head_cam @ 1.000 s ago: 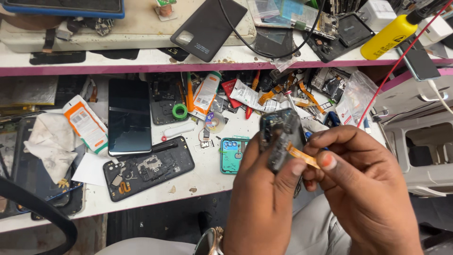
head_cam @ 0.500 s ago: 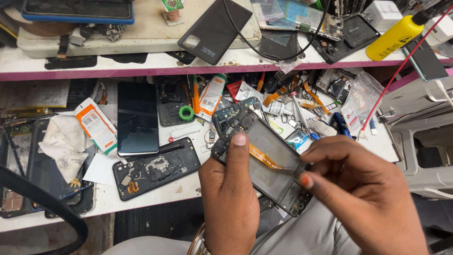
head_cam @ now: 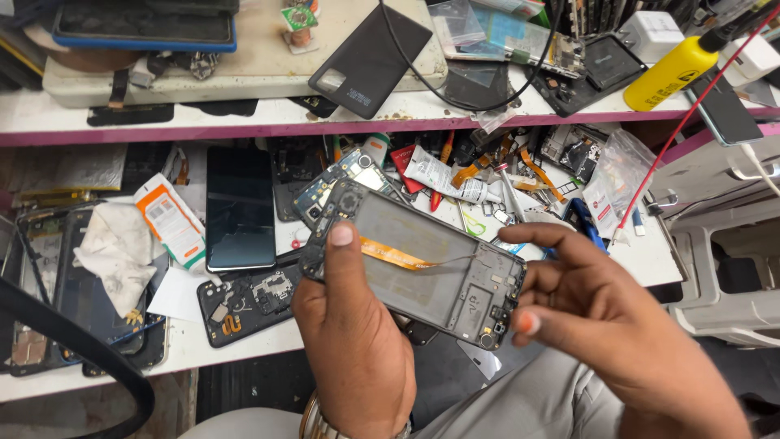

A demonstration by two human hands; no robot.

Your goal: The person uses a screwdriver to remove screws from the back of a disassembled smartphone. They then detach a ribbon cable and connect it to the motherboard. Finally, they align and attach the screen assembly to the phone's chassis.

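On the table (head_cam: 650,260), going left to right, lay one crumpled cloth (head_cam: 114,252), one orange-and-white packet (head_cam: 172,219) at about two o'clock from it, one dark screen (head_cam: 240,207) lying flat, and one opened phone body (head_cam: 248,301) at six o'clock from the screen. The left hand (head_cam: 353,349) had its grip clamped on one phone frame (head_cam: 414,268), thumb on the near face by the camera end and fingers hidden underneath, holding it tilted above the table edge and over the lap. One orange flex (head_cam: 394,255) ran across the frame's middle. The right hand (head_cam: 601,325), at three o'clock from the frame, had its grip loosely together at the frame's right end, fingers curled by the edge; I could not tell whether they pinched anything. The flex looked thin, so my judgement was that the frame wanted steady support from below and light, level fingertip pressure, never a bend. One yellow bottle (head_cam: 670,73) stood at one o'clock on the shelf (head_cam: 244,114).
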